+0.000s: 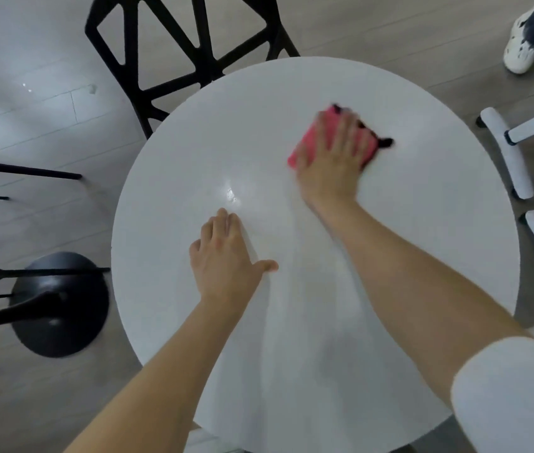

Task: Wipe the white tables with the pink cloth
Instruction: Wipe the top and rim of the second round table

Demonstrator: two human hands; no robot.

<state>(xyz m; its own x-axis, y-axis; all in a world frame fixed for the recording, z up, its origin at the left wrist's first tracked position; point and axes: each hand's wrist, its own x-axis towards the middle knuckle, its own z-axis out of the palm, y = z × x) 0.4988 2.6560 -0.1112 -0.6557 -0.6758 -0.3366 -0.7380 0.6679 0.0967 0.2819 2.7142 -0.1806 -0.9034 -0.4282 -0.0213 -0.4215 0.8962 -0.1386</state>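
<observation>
Right hand (331, 158): fingers straight, spread, pressing flat on the pink cloth (305, 138), grasping nothing. Cloth: folded, dark-edged, blurred, on the far right part of the round white table (422, 240). Left hand (226, 256): fingers straight, palm down on the tabletop, near left of centre. Black chair (174, 44) at the far left edge; black stool (60, 302) left.

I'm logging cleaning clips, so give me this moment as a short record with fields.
surface: round white table
cloth: pink cloth, flat on the table's far right part
right hand: pressed flat on the cloth, fingers straight
left hand: flat on the bare tabletop, holding nothing
around: black chair beyond the table; black round base on floor, left
</observation>
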